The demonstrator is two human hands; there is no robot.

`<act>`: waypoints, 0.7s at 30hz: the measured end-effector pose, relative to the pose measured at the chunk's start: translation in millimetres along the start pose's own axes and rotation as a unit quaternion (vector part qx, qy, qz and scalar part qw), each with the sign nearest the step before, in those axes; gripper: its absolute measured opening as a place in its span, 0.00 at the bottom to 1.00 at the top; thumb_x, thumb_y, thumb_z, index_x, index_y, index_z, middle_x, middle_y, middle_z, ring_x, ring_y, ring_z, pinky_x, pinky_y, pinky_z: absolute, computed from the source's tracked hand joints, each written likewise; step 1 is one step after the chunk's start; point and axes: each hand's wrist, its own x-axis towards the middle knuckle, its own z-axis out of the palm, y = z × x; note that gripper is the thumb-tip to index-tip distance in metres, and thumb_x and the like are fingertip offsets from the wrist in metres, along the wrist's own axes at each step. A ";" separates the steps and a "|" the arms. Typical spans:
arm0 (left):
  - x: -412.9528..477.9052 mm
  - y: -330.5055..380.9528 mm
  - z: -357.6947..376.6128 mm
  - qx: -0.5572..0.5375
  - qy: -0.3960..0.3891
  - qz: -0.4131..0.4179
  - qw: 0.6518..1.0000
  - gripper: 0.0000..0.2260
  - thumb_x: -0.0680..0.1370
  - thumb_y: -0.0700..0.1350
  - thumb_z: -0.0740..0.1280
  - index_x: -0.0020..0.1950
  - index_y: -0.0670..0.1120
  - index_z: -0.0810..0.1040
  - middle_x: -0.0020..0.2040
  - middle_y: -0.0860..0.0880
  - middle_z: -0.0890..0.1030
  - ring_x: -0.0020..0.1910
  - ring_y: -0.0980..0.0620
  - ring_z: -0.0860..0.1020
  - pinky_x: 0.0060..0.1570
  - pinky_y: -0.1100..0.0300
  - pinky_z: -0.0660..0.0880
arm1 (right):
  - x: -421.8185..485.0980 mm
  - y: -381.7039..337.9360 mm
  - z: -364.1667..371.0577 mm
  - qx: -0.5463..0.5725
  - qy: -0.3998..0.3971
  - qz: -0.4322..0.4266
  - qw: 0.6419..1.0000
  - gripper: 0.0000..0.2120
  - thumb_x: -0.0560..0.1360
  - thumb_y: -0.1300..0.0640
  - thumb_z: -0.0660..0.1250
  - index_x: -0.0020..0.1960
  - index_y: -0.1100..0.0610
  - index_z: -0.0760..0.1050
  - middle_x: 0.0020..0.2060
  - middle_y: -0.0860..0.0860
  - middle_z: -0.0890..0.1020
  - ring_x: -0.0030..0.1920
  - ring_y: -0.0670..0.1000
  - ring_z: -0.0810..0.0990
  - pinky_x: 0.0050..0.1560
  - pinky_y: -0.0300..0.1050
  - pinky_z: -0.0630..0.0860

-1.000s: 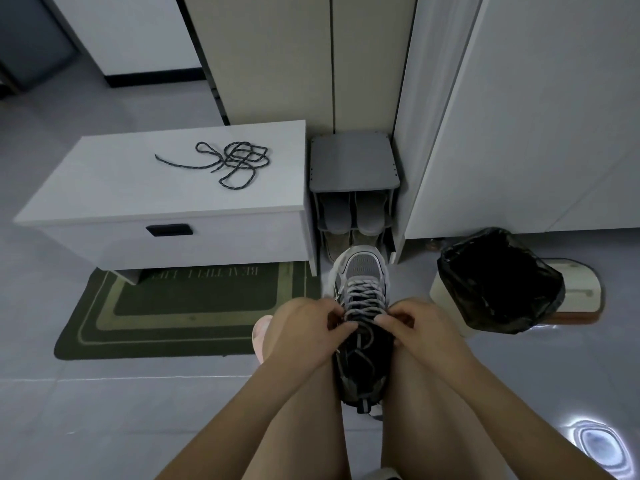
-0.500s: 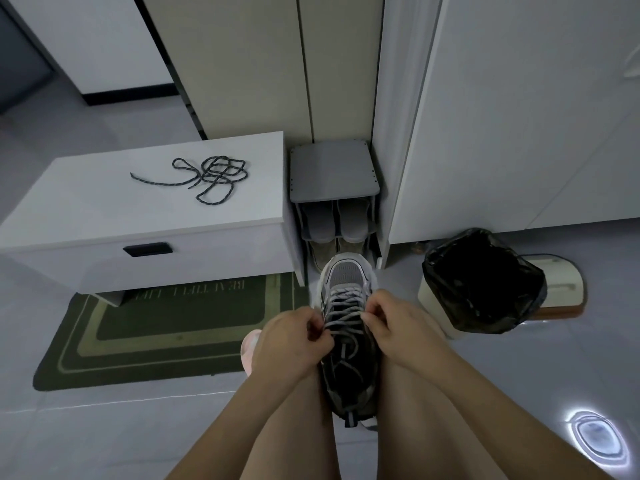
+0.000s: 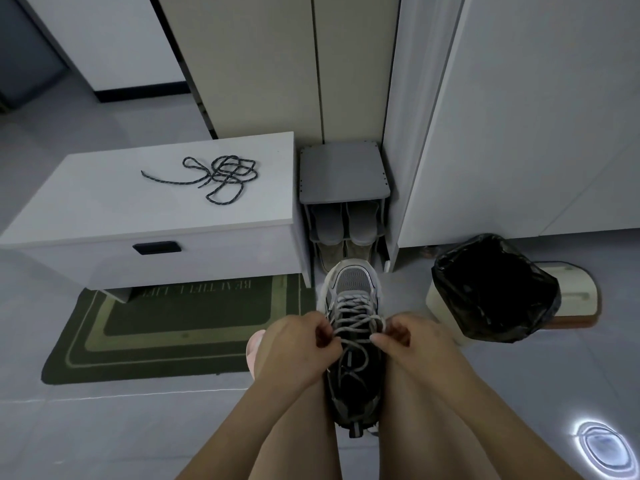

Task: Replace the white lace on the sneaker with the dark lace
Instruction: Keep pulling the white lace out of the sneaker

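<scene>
Sneaker [image 3: 353, 296] points toe-away (long axis straight ahead), both hands pinching laces.

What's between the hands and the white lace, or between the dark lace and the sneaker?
Nothing between the hands and the white lace: left hand and right hand are already at it on the sneaker. The dark lace lies loose on the white bench, nothing on top of it; open floor between.
</scene>
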 end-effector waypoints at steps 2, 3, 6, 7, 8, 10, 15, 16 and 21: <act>-0.6 1.2 0.9 0.002 0.002 0.000 1.000 0.08 0.63 0.62 0.62 0.38 0.62 0.72 0.32 0.57 0.79 0.33 0.60 0.78 0.36 0.52 0.79 | -5.6 2.0 7.2 -0.013 0.029 -0.012 0.999 0.13 0.69 0.34 0.57 0.31 0.39 0.64 0.30 0.43 0.73 0.35 0.43 0.73 0.38 0.48 0.74; -1.3 2.7 1.0 0.004 0.002 0.003 1.000 0.09 0.64 0.63 0.62 0.40 0.61 0.72 0.32 0.58 0.80 0.33 0.60 0.79 0.36 0.53 0.79 | -6.6 3.0 9.9 -0.018 0.039 -0.013 0.999 0.12 0.70 0.36 0.57 0.32 0.40 0.64 0.29 0.44 0.72 0.34 0.44 0.72 0.37 0.51 0.74; -4.3 9.9 -0.3 0.034 0.023 0.023 0.999 0.15 0.65 0.64 0.60 0.48 0.60 0.71 0.40 0.60 0.80 0.37 0.60 0.79 0.39 0.54 0.79 | -6.2 -4.0 1.9 0.015 0.062 0.007 0.998 0.08 0.71 0.41 0.60 0.36 0.43 0.69 0.31 0.45 0.75 0.33 0.46 0.74 0.38 0.52 0.75; -4.2 11.9 -0.7 0.047 0.034 0.030 0.998 0.16 0.66 0.64 0.59 0.51 0.61 0.70 0.43 0.61 0.79 0.39 0.60 0.78 0.40 0.54 0.78 | -3.9 -7.8 -5.5 0.035 0.075 0.010 0.997 0.07 0.71 0.45 0.64 0.37 0.45 0.73 0.32 0.45 0.77 0.32 0.46 0.74 0.39 0.50 0.76; -4.1 15.2 -2.1 0.057 0.046 0.040 0.997 0.17 0.67 0.64 0.59 0.53 0.61 0.69 0.47 0.61 0.77 0.40 0.59 0.78 0.40 0.55 0.78 | -0.6 -11.7 -13.3 0.048 0.091 0.002 0.995 0.05 0.72 0.50 0.68 0.38 0.48 0.76 0.33 0.46 0.78 0.31 0.46 0.73 0.40 0.45 0.74; -4.4 25.5 -7.1 0.069 0.060 0.069 0.993 0.13 0.71 0.62 0.59 0.54 0.63 0.71 0.51 0.62 0.75 0.40 0.60 0.78 0.40 0.59 0.78 | 6.8 -21.0 -29.2 0.046 0.112 -0.034 0.992 0.04 0.71 0.57 0.70 0.39 0.56 0.79 0.32 0.47 0.78 0.30 0.44 0.70 0.37 0.38 0.69; -1.6 53.6 -0.9 0.056 0.003 0.145 0.988 0.11 0.78 0.54 0.63 0.58 0.57 0.79 0.52 0.56 0.77 0.52 0.57 0.76 0.41 0.72 0.66 | 19.2 -31.2 -34.0 0.005 0.080 -0.081 0.993 0.04 0.72 0.56 0.69 0.40 0.54 0.77 0.30 0.41 0.71 0.32 0.43 0.70 0.38 0.40 0.68; 0.6 55.4 5.1 0.049 0.001 0.150 0.987 0.11 0.78 0.54 0.63 0.57 0.56 0.80 0.50 0.54 0.77 0.52 0.54 0.76 0.42 0.68 0.68 | 19.3 -30.4 -31.9 0.013 0.071 -0.083 0.994 0.04 0.73 0.55 0.69 0.41 0.54 0.77 0.31 0.42 0.71 0.32 0.42 0.70 0.38 0.37 0.67; 5.2 59.9 17.5 0.018 0.006 0.118 0.993 0.09 0.76 0.52 0.66 0.46 0.49 0.82 0.41 0.53 0.76 0.42 0.54 0.75 0.41 0.59 0.71 | 11.9 -14.6 -31.9 0.084 0.045 -0.022 0.995 0.05 0.71 0.53 0.71 0.38 0.51 0.77 0.31 0.39 0.75 0.38 0.32 0.74 0.38 0.28 0.67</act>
